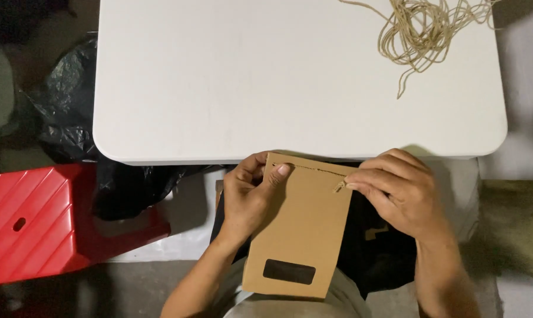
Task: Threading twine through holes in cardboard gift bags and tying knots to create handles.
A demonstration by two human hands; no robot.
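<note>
Seen from above, a flat brown paper bag [299,229] with a small dark window was held over the person's lap, just below the white desk [248,88] edge. The left hand [246,197] gripped its top left corner, thumb on the front. The right hand [396,191] fingers pinched a cord end at the top right corner. A loose tangle of beige cord [422,35] lay on the desk's far right.

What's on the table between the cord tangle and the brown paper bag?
Nothing. In the head view, the white table is bare from the tan cord tangle down to its near edge, where both hands hold the brown paper bag.
</note>
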